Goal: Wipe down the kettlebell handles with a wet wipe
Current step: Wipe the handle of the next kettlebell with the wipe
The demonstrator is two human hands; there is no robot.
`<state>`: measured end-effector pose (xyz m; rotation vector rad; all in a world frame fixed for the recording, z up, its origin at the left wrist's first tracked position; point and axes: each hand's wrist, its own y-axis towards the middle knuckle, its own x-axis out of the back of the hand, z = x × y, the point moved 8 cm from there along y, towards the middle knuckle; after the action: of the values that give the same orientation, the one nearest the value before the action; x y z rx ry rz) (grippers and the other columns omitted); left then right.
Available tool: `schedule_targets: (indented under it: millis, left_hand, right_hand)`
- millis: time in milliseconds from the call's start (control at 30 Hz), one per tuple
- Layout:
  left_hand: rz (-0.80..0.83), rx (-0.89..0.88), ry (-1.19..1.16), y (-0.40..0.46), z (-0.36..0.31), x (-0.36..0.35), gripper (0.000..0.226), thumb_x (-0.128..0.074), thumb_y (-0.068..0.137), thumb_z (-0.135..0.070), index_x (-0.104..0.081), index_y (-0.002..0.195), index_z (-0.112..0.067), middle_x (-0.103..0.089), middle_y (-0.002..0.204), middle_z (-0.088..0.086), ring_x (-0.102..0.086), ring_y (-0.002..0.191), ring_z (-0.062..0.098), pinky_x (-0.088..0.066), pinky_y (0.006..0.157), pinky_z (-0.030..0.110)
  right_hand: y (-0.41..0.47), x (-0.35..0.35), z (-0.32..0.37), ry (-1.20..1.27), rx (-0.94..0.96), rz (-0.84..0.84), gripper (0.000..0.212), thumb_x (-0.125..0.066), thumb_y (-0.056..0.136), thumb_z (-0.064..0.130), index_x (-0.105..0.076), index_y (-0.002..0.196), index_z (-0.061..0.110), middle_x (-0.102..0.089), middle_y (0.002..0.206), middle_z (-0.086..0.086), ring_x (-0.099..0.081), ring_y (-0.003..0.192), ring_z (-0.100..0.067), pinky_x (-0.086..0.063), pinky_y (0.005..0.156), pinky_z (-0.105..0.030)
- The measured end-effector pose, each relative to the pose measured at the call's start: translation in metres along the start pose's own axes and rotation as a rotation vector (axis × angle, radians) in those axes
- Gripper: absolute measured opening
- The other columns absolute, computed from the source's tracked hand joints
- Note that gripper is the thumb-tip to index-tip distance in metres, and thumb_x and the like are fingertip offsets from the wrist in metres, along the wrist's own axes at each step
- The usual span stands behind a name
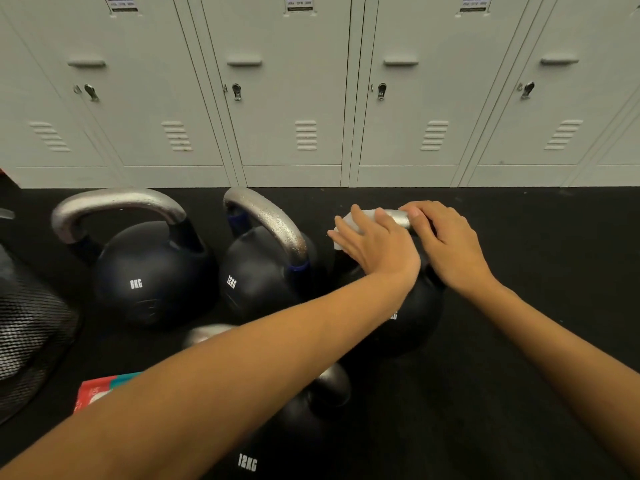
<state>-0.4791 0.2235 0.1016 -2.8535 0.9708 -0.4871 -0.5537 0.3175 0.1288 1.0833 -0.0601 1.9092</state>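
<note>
Several black kettlebells with silver handles stand on the dark floor. My left hand (375, 242) holds a white wet wipe (346, 225) wrapped over the left part of the silver handle (398, 218) of the right-hand kettlebell (412, 327). My right hand (446, 242) grips the right end of that same handle. The 8KG kettlebell (149, 271) and a 12KG kettlebell (259, 268) stand to the left, their handles beaded with droplets. Another 12KG kettlebell (277, 441) sits near me, mostly hidden under my left forearm.
A row of grey lockers (294, 98) closes off the back. A red and teal wipe packet (100, 389) lies on the floor at the lower left. A black mesh object (27, 334) fills the left edge.
</note>
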Motion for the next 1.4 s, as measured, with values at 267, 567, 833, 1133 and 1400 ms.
schedule_targets:
  millis: [267,567,833,1133,1400]
  left_hand:
    - [0.049,0.280,-0.150,0.035,0.027,0.022,0.041,-0.024,0.103,-0.023,-0.043,0.133,-0.003,-0.047,0.135,0.017,-0.043,0.125,0.033,-0.032,0.106,0.041]
    - [0.478,0.029,0.300,0.048,-0.016,0.015,0.043,-0.026,0.099,-0.032,-0.055,0.120,-0.008,-0.059,0.113,0.013,-0.054,0.095,0.022,-0.036,0.080,0.032]
    - [0.520,0.047,0.233,0.053,-0.010,0.021,0.033,-0.028,0.099,-0.034,-0.055,0.098,-0.016,-0.063,0.100,0.013,-0.052,0.083,0.018,-0.039,0.087,0.036]
    - [0.335,-0.556,0.766,0.016,-0.021,0.016,0.045,-0.028,0.099,-0.010,-0.027,0.143,-0.012,-0.033,0.146,0.007,-0.031,0.132,0.029,-0.003,0.115,0.056]
    - [0.497,-0.284,0.357,0.002,-0.034,0.018,0.052,-0.006,0.104,-0.038,-0.008,0.153,-0.022,-0.009,0.161,0.005,-0.003,0.148,0.025,0.004,0.117,0.042]
  right_hand:
    - [0.000,-0.001,-0.001,-0.001,-0.015,0.014,0.032,-0.037,0.105,0.034,-0.064,0.119,0.025,-0.064,0.109,0.007,-0.052,0.096,-0.014,-0.034,0.080,-0.029]
    - [0.000,0.001,0.001,0.012,-0.001,0.017,0.032,-0.036,0.105,0.036,-0.064,0.119,0.027,-0.064,0.109,0.009,-0.053,0.096,-0.013,-0.040,0.084,-0.032]
    - [-0.001,0.001,0.001,0.011,0.003,0.030,0.031,-0.038,0.105,0.035,-0.063,0.120,0.025,-0.064,0.112,0.007,-0.053,0.098,-0.011,-0.038,0.082,-0.026]
    - [-0.006,0.029,-0.005,0.333,-0.096,-0.130,0.031,-0.034,0.107,0.031,-0.062,0.115,0.019,-0.067,0.110,0.007,-0.060,0.105,0.003,-0.045,0.094,-0.017]
    - [-0.009,0.030,0.036,0.198,0.100,-0.069,0.025,-0.046,0.104,0.021,-0.061,0.123,0.016,-0.065,0.115,0.008,-0.060,0.109,-0.001,-0.046,0.093,-0.014]
